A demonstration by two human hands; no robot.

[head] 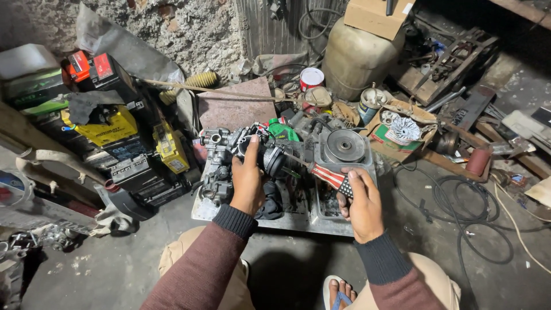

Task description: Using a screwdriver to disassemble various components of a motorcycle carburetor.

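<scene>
The left hand (247, 182) grips a grimy carburettor (259, 152) on a metal tray (298, 221). The right hand (360, 202) clutches a striped screwdriver (328, 175), its tip at the carburettor. A pulley (344, 146), batteries (115, 129) and cables (459, 212) crowd around.

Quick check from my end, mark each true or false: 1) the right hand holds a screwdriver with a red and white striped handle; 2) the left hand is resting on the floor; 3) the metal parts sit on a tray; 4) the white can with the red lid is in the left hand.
1) True: the right hand grips a screwdriver with a red and white striped handle.
2) False: the left hand is up on the dark engine part.
3) True: the parts sit on a flat metal tray.
4) False: the can stands apart, further back near the beige jerrycan.
</scene>
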